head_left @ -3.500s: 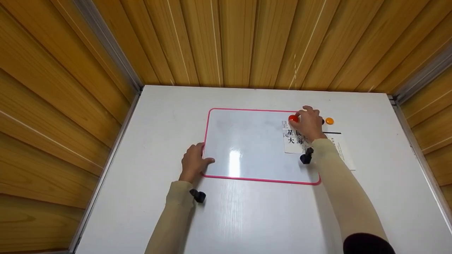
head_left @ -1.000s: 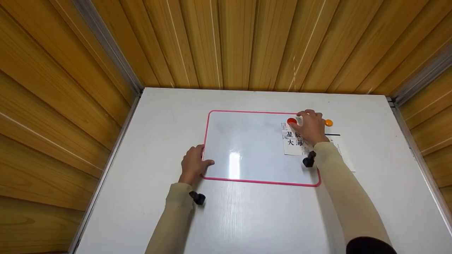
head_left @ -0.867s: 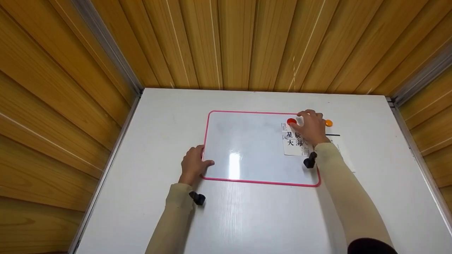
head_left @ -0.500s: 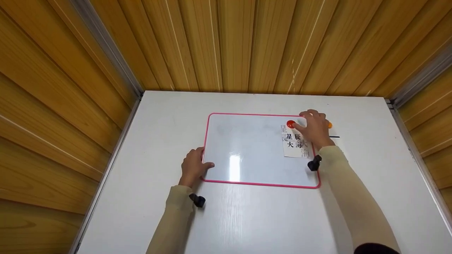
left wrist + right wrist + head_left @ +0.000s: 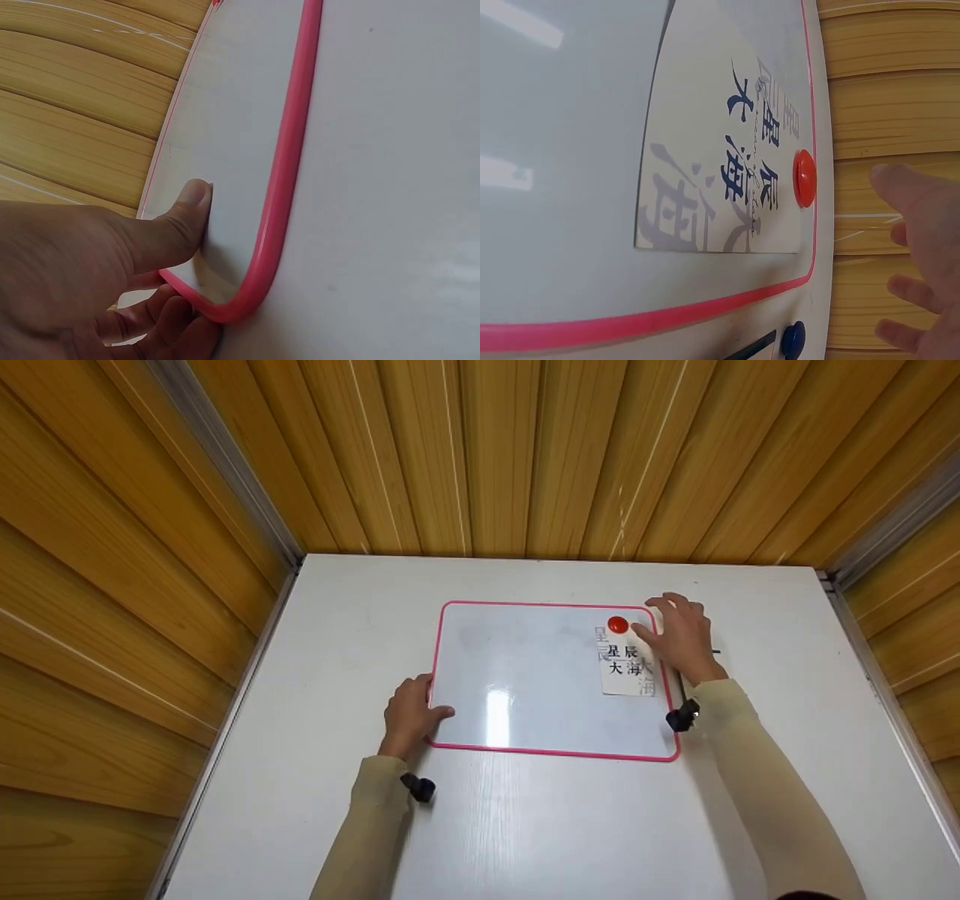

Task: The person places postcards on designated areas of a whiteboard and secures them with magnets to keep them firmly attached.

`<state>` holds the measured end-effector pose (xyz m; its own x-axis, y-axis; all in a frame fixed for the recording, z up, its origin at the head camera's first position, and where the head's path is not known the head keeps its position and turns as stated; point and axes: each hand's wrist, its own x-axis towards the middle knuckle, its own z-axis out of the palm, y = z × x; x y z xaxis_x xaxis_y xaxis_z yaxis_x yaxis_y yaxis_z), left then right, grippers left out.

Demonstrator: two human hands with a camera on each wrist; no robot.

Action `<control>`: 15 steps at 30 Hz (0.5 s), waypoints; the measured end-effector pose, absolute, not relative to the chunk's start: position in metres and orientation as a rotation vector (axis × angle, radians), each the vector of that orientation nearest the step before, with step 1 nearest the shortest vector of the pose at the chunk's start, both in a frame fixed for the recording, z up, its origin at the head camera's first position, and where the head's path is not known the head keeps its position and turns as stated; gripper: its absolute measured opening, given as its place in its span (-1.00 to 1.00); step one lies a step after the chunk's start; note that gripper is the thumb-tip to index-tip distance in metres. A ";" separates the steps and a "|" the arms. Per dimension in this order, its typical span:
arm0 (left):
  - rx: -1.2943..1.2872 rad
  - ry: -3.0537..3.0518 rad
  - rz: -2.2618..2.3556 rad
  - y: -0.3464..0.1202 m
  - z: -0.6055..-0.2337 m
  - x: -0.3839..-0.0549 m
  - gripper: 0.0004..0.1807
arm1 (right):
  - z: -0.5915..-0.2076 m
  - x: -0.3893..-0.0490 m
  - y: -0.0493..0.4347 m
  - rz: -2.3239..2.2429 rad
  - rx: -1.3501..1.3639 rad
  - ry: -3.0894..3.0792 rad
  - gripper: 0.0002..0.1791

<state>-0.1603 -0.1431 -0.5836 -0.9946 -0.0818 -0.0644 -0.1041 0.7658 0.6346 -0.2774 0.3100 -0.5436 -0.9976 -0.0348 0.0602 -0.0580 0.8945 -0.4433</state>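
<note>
My left hand grips the left edge of a pink-framed whiteboard, thumb over its face and fingers curled at the frame, as the left wrist view shows. A white card with dark Chinese characters lies on the board's right part. A round red magnet sits at the card's top edge. My right hand hovers by the board's upper right corner, fingers spread and holding nothing. Its thumb is just right of the magnet, apart from it.
The board lies on a white table against wood-look panels. A dark blue magnet and a black-edged sheet lie just beyond the board's right side, mostly hidden by the right hand in the head view.
The right hand has let go of the red magnet, which stays on the card, and has drawn off to the right, now covering the orange magnet. The left hand keeps its grip.
</note>
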 end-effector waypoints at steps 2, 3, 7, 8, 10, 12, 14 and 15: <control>-0.158 2.919 1.050 -0.143 -0.584 -0.160 -0.21 | -0.543 -0.274 0.312 0.701 0.075 -3.004 -0.36; -0.159 2.919 1.048 -0.143 -0.585 -0.159 -0.21 | -0.542 -0.272 0.312 0.701 0.074 -3.002 -0.36; -0.158 2.919 1.054 -0.143 -0.586 -0.159 -0.21 | -0.541 -0.264 0.317 0.705 0.069 -2.990 -0.37; -0.159 2.918 1.056 -0.142 -0.586 -0.159 -0.21 | -0.540 -0.263 0.318 0.709 0.066 -2.987 -0.36; -0.162 2.914 1.066 -0.142 -0.586 -0.159 -0.22 | -0.539 -0.260 0.320 0.713 0.064 -2.979 -0.35; -0.163 2.912 1.066 -0.142 -0.585 -0.159 -0.23 | -0.538 -0.256 0.322 0.717 0.052 -2.975 -0.34; -0.167 2.909 1.067 -0.143 -0.585 -0.159 -0.23 | -0.538 -0.254 0.325 0.717 0.049 -2.967 -0.32; -0.170 2.907 1.068 -0.143 -0.585 -0.159 -0.23 | -0.538 -0.253 0.326 0.716 0.048 -2.965 -0.32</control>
